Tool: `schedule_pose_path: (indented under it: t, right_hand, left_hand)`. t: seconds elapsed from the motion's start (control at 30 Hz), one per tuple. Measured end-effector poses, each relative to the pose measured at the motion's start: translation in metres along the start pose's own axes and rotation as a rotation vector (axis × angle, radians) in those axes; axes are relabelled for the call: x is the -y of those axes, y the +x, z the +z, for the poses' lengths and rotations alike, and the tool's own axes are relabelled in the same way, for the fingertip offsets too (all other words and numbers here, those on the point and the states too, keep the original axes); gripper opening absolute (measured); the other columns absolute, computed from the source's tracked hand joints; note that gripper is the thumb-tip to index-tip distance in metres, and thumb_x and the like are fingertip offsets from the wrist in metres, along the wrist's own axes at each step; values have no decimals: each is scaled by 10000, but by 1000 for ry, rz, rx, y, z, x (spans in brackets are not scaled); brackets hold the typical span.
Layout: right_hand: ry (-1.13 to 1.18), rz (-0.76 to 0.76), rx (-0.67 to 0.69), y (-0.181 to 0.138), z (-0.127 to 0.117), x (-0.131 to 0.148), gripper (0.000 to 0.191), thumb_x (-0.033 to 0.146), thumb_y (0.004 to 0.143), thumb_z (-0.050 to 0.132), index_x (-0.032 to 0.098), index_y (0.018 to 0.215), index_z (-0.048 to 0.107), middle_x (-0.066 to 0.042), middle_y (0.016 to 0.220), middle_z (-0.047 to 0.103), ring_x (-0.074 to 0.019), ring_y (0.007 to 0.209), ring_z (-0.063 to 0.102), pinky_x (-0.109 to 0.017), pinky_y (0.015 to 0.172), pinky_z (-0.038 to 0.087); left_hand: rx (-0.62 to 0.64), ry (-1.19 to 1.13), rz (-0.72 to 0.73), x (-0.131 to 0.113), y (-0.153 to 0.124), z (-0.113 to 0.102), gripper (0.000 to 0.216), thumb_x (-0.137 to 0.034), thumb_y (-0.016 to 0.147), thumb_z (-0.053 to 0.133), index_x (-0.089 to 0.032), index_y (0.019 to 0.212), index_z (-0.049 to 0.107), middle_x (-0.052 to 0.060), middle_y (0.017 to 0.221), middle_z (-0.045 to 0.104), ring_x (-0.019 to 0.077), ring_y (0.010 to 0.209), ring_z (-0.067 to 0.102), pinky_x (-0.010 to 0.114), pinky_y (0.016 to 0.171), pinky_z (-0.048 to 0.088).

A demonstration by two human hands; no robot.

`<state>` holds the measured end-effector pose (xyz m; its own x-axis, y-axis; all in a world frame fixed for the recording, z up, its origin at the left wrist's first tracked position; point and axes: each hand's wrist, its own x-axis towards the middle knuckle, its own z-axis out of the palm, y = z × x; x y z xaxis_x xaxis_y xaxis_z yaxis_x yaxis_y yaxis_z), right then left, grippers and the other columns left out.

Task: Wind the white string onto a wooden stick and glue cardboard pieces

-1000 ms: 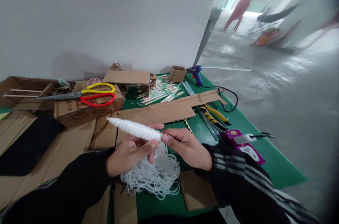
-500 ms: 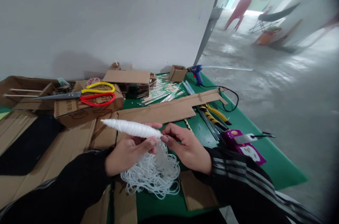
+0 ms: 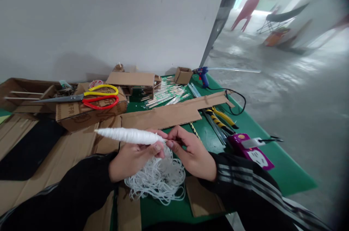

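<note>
A stick wound thickly with white cord (image 3: pixel 128 135) lies nearly level across my hands, its bare pale tip pointing left. My left hand (image 3: pixel 136 156) is closed around the right part of the winding, thumb in front. At its right end my right hand (image 3: pixel 191 152) pinches with thumb and forefinger; whether they hold the stick's end or the cord is too small to tell. Below both hands a loose heap of white cord (image 3: pixel 155 183) rests on the green table.
Scissors (image 3: pixel 100 96) with yellow and red handles lie on a cardboard box (image 3: pixel 84 112) at left. A cardboard strip (image 3: pixel 163 114) lies beyond my hands. To the right are pliers (image 3: pixel 223 118), a purple power strip (image 3: pixel 249 149) and a blue glue gun (image 3: pixel 202 76).
The wound stick has shifted left and turned slightly, its tip now lower and closer to level. Both hands stay in nearly the same place. A dark shape appears behind the wall's edge.
</note>
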<state>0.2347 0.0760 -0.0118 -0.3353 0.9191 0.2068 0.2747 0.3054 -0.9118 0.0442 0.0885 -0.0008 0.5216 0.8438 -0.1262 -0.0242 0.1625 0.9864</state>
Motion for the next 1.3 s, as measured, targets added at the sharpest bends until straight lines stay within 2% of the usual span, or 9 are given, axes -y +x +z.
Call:
schedule_pose_path:
  t: [0.2,0.37,0.43,0.67,0.83,0.97,1.1,1.2,1.3]
  right_hand:
    - [-64,9,54,-1,1,0,312,351,991,371,181,792,541,2,664,562,-114,580,479,-232,558,358]
    - [50,-31,61,-2,2,1,179,355,954,461,181,922,489,-11,772,571,-120,657,512,-224,590,406]
    - [9,-50,29,-2,1,1,153,323,954,464,185,889,483,-1,741,562,-114,631,500,-220,577,395]
    - [-117,0,18,-2,-2,0,321,347,1000,352,185,805,548,-14,692,586,-128,608,517,-241,576,366]
    - [-15,-37,31,-2,-1,1,175,350,964,437,183,938,485,-14,762,561,-125,631,493,-231,571,391]
    - [-146,-59,-29,-2,-2,1,223,329,975,417,189,825,502,6,665,538,-119,572,475,-236,547,357]
    - [-171,-46,-6,-2,-2,0,326,326,1004,340,186,786,538,1,654,556,-120,582,513,-241,568,368]
    - [-88,-47,-6,-2,-2,0,203,342,978,411,184,910,517,-19,749,581,-130,632,528,-236,571,402]
    - [-109,-80,-48,-2,-2,0,142,323,958,455,191,913,483,-11,736,559,-127,610,502,-231,551,392]
  left_hand:
    - [-18,-56,47,3,0,2,206,-319,838,668,-185,980,601,-24,709,676,106,697,630,208,675,506]
    - [-24,-74,33,4,0,0,186,-315,844,663,-188,969,611,-19,726,682,109,703,638,209,670,507]
    - [-2,-72,33,4,-1,-1,188,-316,848,656,-189,978,608,-13,734,686,121,720,643,226,688,510]
    - [-27,-6,52,0,-1,-2,231,-312,836,665,-180,1019,615,-5,722,676,139,704,637,255,691,513]
    - [-41,-18,51,0,0,-3,235,-324,827,673,-174,1001,624,-4,716,679,144,707,646,267,699,517]
    - [-54,7,48,-2,-1,-3,237,-312,828,674,-167,1009,623,-1,707,681,146,696,643,267,684,519]
    - [-54,-29,52,-3,-1,-2,240,-299,821,686,-169,1011,618,-8,699,675,136,680,636,257,670,516]
    - [-63,-44,47,-4,-1,-2,238,-305,811,697,-171,991,620,-8,690,673,136,663,629,254,646,510]
    - [-65,-42,41,-4,0,-2,233,-301,814,694,-173,997,626,-11,688,672,131,659,622,251,647,509]
